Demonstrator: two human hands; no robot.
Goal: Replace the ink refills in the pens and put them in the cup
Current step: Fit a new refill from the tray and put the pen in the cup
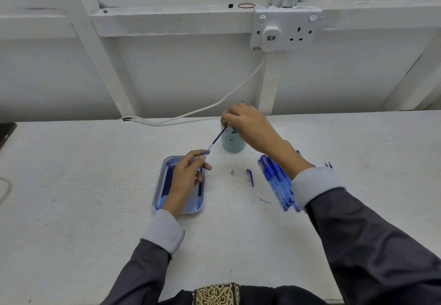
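My left hand (188,175) hovers over the blue tray (157,199) of dark blue refills and grips a pen barrel (206,152) by its front end. A thin dark refill (217,138) runs from that barrel up to my right hand (248,125), which pinches its far end. My right hand is in front of and above the pale teal cup (232,142), hiding its rim. A blue tip (243,102) pokes out behind my right hand. A pile of blue pens (274,178) lies under my right wrist.
A loose blue pen cap (249,177) and a small metal pen tip (231,172) lie on the white table between tray and pens. A white cable (214,105) runs from the wall socket (285,29) along the table's back edge. Blue ink marks (262,201) stain the table.
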